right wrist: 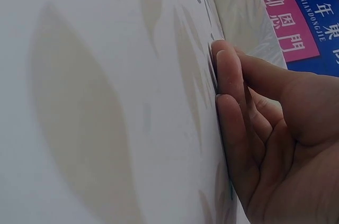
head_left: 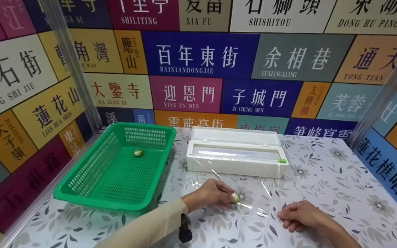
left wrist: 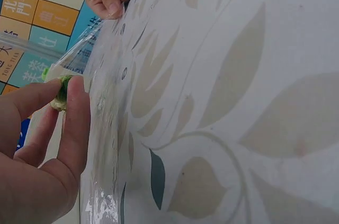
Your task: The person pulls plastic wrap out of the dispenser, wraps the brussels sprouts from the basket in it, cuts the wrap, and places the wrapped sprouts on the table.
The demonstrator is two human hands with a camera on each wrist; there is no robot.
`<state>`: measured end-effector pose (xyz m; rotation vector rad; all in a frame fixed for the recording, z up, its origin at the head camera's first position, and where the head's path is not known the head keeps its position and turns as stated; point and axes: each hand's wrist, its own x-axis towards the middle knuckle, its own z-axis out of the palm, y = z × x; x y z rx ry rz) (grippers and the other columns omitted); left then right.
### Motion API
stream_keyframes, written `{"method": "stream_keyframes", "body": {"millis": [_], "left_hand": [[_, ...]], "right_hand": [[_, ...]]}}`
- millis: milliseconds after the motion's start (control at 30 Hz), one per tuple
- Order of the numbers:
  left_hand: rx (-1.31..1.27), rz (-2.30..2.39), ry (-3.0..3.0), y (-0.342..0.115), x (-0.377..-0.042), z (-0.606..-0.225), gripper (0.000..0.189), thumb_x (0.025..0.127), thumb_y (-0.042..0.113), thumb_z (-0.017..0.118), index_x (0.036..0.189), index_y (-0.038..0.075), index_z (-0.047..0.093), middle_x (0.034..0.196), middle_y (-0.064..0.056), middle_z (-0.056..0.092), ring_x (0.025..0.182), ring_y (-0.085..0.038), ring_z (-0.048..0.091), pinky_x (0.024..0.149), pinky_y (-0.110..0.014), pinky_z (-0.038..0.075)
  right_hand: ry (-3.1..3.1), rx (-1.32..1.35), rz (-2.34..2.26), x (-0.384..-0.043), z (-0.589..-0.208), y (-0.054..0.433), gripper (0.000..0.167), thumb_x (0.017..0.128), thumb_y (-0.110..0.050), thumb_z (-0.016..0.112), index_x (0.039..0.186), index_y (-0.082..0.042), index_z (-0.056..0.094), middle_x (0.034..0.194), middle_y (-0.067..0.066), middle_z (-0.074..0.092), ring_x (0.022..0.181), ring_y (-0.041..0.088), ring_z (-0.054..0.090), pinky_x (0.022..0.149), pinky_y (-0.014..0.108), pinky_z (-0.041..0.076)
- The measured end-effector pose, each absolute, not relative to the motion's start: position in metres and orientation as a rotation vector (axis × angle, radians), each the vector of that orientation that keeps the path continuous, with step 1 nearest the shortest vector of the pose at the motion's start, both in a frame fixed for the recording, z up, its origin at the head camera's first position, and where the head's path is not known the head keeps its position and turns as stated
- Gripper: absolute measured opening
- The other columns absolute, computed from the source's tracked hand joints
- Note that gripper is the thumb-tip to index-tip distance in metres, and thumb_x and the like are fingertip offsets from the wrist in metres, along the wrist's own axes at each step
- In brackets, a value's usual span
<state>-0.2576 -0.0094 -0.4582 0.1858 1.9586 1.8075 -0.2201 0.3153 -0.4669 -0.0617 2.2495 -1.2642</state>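
Observation:
My left hand [head_left: 214,194] pinches a small round green-and-cream vegetable [head_left: 235,198] between thumb and fingers, just over the table. In the left wrist view the vegetable [left wrist: 62,92] shows a dark green patch and a paler underside. Clear plastic wrap [head_left: 253,179] stretches from a white dispenser box [head_left: 233,167] towards me, beside the vegetable. At its near right edge, my right hand [head_left: 302,216] pinches the wrap with curled fingers. The left wrist view shows the wrap [left wrist: 103,144] running up to the right fingertips. A similar vegetable [head_left: 138,152] lies in the green basket [head_left: 153,203].
The basket stands to the left, near the lettered wall panel [head_left: 198,55]. The dispenser's lid [head_left: 234,135] is raised at the back, and a green slider [head_left: 282,161] sits on its right end. A flowered cloth [head_left: 339,186] covers the table.

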Motion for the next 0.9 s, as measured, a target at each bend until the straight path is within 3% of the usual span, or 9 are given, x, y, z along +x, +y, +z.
{"method": "stream_keyframes", "body": {"millis": [367,700,900], "left_hand": [[0.19,1.759,1.999,-0.002,-0.259,-0.458,0.018,0.084,-0.008,0.072,0.101,-0.004,0.07,0.093,-0.014,0.072,0.075,-0.025,0.075,0.062,-0.029,0.063],[0.283,1.662,2.17,0.003,-0.263,-0.455,0.016,0.082,-0.005,0.076,0.097,-0.001,0.073,0.085,-0.015,0.075,0.071,-0.032,0.076,0.055,-0.031,0.062],[0.286,1.582,2.244,0.001,-0.261,-0.456,0.015,0.082,-0.005,0.077,0.096,0.0,0.073,0.086,-0.009,0.073,0.066,-0.019,0.072,0.053,-0.029,0.061]], "right_hand": [[2.245,-0.065,-1.274,-0.22,-0.468,0.315,0.022,0.095,-0.032,0.068,0.091,-0.01,0.072,0.07,-0.007,0.071,0.06,0.002,0.064,0.055,0.017,0.051],[2.243,-0.075,-1.293,-0.218,-0.467,0.315,0.024,0.095,-0.032,0.069,0.092,-0.009,0.072,0.071,-0.006,0.072,0.06,0.003,0.065,0.056,0.018,0.051],[2.247,-0.069,-1.287,-0.218,-0.466,0.313,0.025,0.095,-0.033,0.069,0.092,-0.009,0.072,0.07,-0.007,0.071,0.059,0.002,0.064,0.055,0.017,0.05]]}}
